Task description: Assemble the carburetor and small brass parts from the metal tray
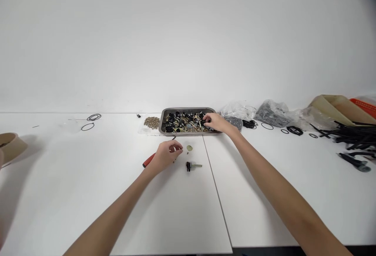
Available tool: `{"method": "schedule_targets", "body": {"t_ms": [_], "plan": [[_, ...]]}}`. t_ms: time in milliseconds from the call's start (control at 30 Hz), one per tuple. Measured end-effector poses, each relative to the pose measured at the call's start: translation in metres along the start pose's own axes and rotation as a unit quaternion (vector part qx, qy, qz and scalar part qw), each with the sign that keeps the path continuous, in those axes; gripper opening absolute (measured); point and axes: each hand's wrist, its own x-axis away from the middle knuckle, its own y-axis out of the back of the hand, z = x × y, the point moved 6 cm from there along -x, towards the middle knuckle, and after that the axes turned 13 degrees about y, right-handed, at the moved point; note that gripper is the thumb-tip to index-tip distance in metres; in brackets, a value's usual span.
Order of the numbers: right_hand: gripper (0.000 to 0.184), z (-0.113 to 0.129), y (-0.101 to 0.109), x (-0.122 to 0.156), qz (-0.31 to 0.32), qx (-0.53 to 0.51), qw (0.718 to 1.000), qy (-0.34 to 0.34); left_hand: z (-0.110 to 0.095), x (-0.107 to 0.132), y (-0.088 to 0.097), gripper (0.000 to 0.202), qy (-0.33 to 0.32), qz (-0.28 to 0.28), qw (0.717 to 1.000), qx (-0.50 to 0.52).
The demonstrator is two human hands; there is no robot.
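Observation:
My left hand (168, 155) is low over the white table, its fingers loosely curved with a gap between thumb and forefinger. I see nothing held in it. Partly beneath it lies a screwdriver with a red handle (149, 160). Just right of its fingertips are a round yellowish disc (189, 147) and a tiny dark piece (187, 153). Nearer to me lies a black part with a metal pin (192, 166). My right hand (216, 122) reaches into the right end of a metal tray (188, 133), fingers closed among mixed black and brass parts. What they grip is hidden.
Small brass pieces (152, 122) lie on clear plastic left of the tray. Plastic bags of dark parts (272, 113), black rings (294, 130) and black tubes (352, 134) are on the right. A beige bin (13, 146) stands far left; a table seam (217, 189) runs toward me.

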Motion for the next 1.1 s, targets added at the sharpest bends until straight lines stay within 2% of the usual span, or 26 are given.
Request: {"method": "schedule_targets", "body": {"t_ms": [67, 167, 267, 367, 433, 500, 567, 667, 767, 833, 1100], "plan": [[0.028, -0.005, -0.013, -0.004, 0.0, 0.003, 1.0, 0.008, 0.001, -0.001, 0.003, 0.018, 0.006, 0.008, 0.999, 0.043], [0.024, -0.01, -0.023, -0.002, -0.005, 0.004, 1.0, 0.018, 0.002, -0.002, 0.006, 0.021, 0.016, 0.014, 0.994, 0.105], [0.022, -0.013, -0.02, 0.003, -0.002, -0.005, 1.0, 0.027, 0.001, -0.003, 0.009, 0.023, 0.026, 0.01, 0.988, 0.15], [0.024, -0.009, -0.005, 0.006, -0.037, -0.031, 0.999, 0.016, -0.002, -0.002, 0.012, 0.023, 0.028, -0.001, 0.981, 0.191], [0.026, 0.003, 0.003, 0.006, -0.058, -0.063, 0.996, 0.018, -0.005, -0.001, 0.016, 0.024, 0.022, -0.012, 0.975, 0.222], [0.026, 0.027, 0.003, 0.006, -0.044, -0.094, 0.994, 0.046, -0.007, 0.0, 0.021, 0.024, 0.016, -0.033, 0.967, 0.252], [0.025, 0.06, -0.005, 0.007, 0.011, -0.117, 0.989, 0.092, -0.007, 0.001, 0.025, 0.024, 0.009, -0.061, 0.959, 0.276], [0.023, 0.106, -0.029, 0.014, 0.131, -0.159, 0.968, 0.142, -0.008, 0.003, 0.032, 0.024, -0.02, -0.1, 0.947, 0.304], [0.022, 0.135, -0.047, 0.022, 0.194, -0.176, 0.947, 0.184, -0.01, 0.003, 0.036, 0.023, -0.051, -0.116, 0.939, 0.32], [0.021, 0.142, -0.051, 0.024, 0.194, -0.178, 0.944, 0.197, -0.012, 0.004, 0.036, 0.023, -0.06, -0.119, 0.939, 0.317], [0.022, 0.144, -0.048, 0.02, 0.156, -0.205, 0.95, 0.178, -0.02, 0.009, 0.034, 0.024, -0.082, -0.141, 0.952, 0.261]]}}
